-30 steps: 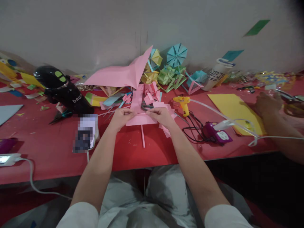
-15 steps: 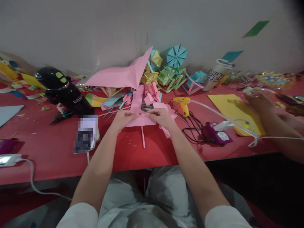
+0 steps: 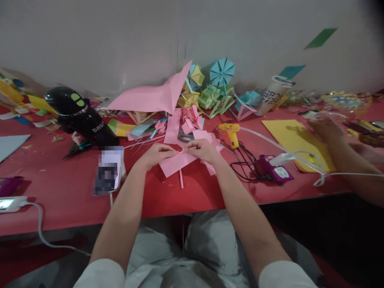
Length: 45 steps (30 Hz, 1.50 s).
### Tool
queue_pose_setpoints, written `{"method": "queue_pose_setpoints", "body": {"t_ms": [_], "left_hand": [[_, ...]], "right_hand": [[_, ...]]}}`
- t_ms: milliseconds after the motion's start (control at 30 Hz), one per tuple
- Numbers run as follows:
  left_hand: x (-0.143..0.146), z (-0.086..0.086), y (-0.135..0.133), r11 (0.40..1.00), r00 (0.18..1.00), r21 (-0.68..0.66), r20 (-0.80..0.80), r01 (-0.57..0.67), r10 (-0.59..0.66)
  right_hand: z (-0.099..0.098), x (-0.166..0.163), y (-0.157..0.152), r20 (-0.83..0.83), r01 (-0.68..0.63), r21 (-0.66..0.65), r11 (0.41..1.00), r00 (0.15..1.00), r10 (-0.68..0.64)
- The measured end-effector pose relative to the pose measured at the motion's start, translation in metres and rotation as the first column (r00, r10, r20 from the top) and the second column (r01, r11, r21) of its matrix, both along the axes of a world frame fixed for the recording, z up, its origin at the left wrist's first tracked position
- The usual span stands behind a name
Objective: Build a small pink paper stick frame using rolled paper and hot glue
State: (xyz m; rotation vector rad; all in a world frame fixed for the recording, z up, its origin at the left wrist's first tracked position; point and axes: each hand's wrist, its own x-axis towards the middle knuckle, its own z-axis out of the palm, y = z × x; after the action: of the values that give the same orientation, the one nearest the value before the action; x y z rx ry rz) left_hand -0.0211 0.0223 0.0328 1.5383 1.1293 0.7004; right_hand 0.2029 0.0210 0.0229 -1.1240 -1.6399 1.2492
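A sheet of pink paper (image 3: 177, 165) is pinched along its far edge between both my hands, tilted with its left corner lower. My left hand (image 3: 157, 155) closes its fingers on the paper's upper left part. On the upper right, my right hand (image 3: 201, 150) has its thumb and fingertips pressed together on the same sheet. Below the sheet a narrow pink paper strip (image 3: 181, 180) lies on the red table. Just beyond my fingers are another pink piece (image 3: 172, 130) and several small folded pink papers (image 3: 192, 118).
A yellow glue gun (image 3: 230, 132) and a purple power socket (image 3: 274, 170) with cables lie to the right. A black bottle (image 3: 87, 120) and a phone (image 3: 109, 170) stand left. Folded paper umbrellas (image 3: 222, 72) lean at the back. Another person's hand (image 3: 325, 130) is at far right.
The pink sheet has turned, its left corner dropping toward me. My left hand has shifted slightly right and nearer, bringing my fingertips closer together.
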Motion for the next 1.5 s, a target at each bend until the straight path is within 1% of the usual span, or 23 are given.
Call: {"method": "queue_pose_setpoints", "body": {"t_ms": [100,167,300,367,433,533,633,733,867,1000,1100,1233,1367,1500], "left_hand": [[0.003,0.004,-0.003,0.995,0.994,-0.032,-0.049,0.094,-0.095],[0.005,0.005,-0.004,0.993,0.990,-0.016,-0.078,0.113,-0.114],[0.007,0.003,-0.003,1.000,0.998,-0.008,-0.052,0.031,-0.031],[0.007,0.003,-0.003,1.000,0.999,-0.011,-0.030,0.026,-0.026],[0.009,0.003,-0.004,0.998,0.998,-0.010,-0.031,0.061,-0.061],[0.012,0.003,-0.006,0.995,0.995,0.044,-0.039,0.093,-0.091],[0.015,0.002,-0.006,0.994,0.997,0.079,-0.040,0.071,-0.068],[0.015,0.002,-0.005,0.996,0.998,0.072,-0.048,0.047,-0.043],[0.013,0.004,-0.005,0.995,0.998,0.084,-0.046,0.047,-0.043],[0.016,0.001,-0.005,0.991,0.998,0.127,-0.030,0.050,-0.047],[0.019,-0.002,-0.004,0.987,0.999,0.160,-0.040,0.032,-0.026],[0.023,-0.003,-0.002,0.986,0.999,0.166,-0.040,0.002,0.004],[0.025,-0.004,0.002,0.980,1.000,0.200,-0.018,0.014,-0.010],[0.029,-0.003,0.005,0.972,0.999,0.232,0.001,0.039,-0.040]], "right_hand": [[0.000,-0.002,-0.001,0.005,-0.090,-0.015,0.996,0.996,0.090],[-0.002,-0.003,-0.001,-0.004,-0.080,-0.027,0.996,0.997,0.080],[-0.004,-0.003,0.001,-0.050,0.051,-0.083,0.995,0.997,-0.056],[-0.004,-0.003,0.001,-0.090,0.085,-0.107,0.991,0.991,-0.095],[-0.004,-0.004,0.001,-0.117,0.082,-0.123,0.989,0.988,-0.097],[-0.005,-0.006,0.000,-0.122,0.054,-0.151,0.987,0.990,-0.073],[-0.005,-0.007,0.000,-0.125,0.036,-0.170,0.985,0.990,-0.058],[-0.003,-0.005,0.000,-0.119,0.045,-0.184,0.982,0.991,-0.067],[0.000,-0.003,0.000,-0.119,0.048,-0.198,0.979,0.990,-0.073],[-0.002,-0.004,0.001,-0.113,0.044,-0.172,0.984,0.992,-0.064],[-0.003,-0.005,0.001,-0.100,0.046,-0.134,0.990,0.993,-0.059],[-0.002,-0.005,0.001,-0.083,0.046,-0.087,0.995,0.995,-0.054],[-0.002,-0.006,0.001,-0.053,0.057,-0.033,0.998,0.997,-0.059],[-0.003,-0.008,0.002,-0.069,0.075,0.001,0.997,0.995,-0.075]]}}
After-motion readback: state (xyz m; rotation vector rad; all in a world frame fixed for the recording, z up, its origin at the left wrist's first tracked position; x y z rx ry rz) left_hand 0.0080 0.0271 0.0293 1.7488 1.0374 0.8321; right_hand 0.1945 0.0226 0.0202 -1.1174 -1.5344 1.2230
